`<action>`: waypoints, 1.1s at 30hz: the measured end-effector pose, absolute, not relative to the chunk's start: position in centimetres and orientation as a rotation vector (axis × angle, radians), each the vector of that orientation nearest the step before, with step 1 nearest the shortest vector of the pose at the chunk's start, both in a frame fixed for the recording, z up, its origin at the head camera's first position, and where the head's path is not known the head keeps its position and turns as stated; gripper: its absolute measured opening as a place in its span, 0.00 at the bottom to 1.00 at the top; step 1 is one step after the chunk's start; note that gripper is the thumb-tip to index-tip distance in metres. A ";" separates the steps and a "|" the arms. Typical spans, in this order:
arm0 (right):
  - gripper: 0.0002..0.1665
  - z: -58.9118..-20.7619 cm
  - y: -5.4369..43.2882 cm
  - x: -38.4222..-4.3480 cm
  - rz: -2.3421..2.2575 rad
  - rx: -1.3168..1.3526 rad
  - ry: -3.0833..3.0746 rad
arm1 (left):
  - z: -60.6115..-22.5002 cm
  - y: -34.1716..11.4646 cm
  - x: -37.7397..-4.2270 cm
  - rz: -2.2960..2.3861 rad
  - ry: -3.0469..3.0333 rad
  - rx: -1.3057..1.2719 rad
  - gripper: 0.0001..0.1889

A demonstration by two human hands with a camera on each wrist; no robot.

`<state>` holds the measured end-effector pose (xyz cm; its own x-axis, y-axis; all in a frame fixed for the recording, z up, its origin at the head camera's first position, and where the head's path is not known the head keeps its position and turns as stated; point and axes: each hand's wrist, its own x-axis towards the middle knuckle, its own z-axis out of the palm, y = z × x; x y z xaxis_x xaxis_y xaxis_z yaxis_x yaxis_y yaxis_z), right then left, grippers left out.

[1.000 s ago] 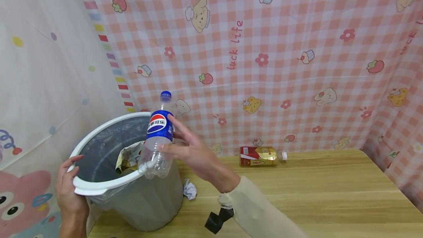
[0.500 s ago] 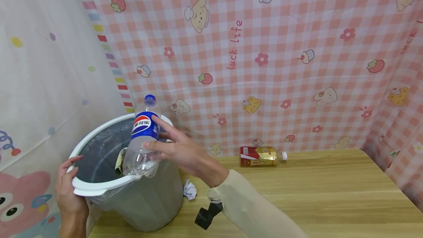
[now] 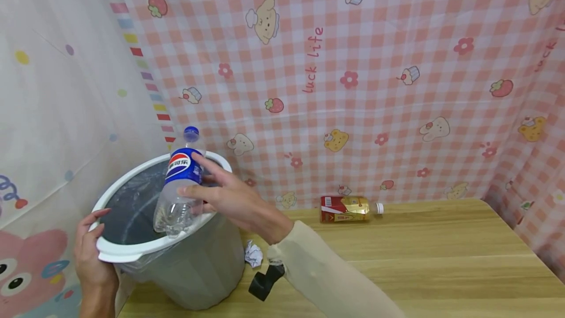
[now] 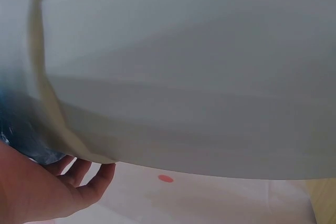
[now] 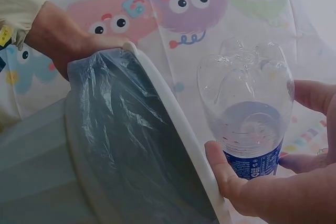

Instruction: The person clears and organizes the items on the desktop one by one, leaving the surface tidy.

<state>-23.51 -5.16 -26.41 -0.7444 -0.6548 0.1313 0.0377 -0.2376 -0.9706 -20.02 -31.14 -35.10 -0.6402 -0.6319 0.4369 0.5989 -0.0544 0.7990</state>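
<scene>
My right hand holds a clear plastic soda bottle with a blue label and blue cap over the mouth of a grey trash can. The bottle's base overlaps the can's white rim in the head view, cap pointing up and away. Thumb and fingers clasp the bottle from both sides in the right wrist view. My left hand grips the rim at the left, fingertips over the edge. A clear liner covers the can's inside and folds over the rim.
A crumpled white paper ball lies on the wooden table right of the can. Farther right, a red and gold bottle with a white cap lies on its side near the checkered curtain.
My right hand has carried the soda bottle leftward from the can's right rim to over its opening. The bottle now hides the crumpled wrapper inside. The left hand stays on the rim.
</scene>
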 end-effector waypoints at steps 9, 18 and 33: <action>0.43 -26.4 -5.5 -23.8 -1.991 -0.713 1.621 | -35.1 -31.1 -20.0 -1.811 -1.356 0.037 0.18; 0.44 -26.5 -5.6 -24.0 -1.968 -0.715 1.628 | -35.1 -31.1 -20.0 -1.814 -1.362 0.049 0.18; 0.41 -26.7 -5.5 -24.1 -1.966 -0.697 1.622 | -35.1 -31.2 -20.1 -1.809 -1.371 0.053 0.18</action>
<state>-24.10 -5.47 -26.70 -0.7471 -0.6604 0.0750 0.0520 -0.1705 -0.9840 -20.06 -31.20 -35.13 -0.6431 -0.6328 0.4313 0.5862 -0.0444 0.8089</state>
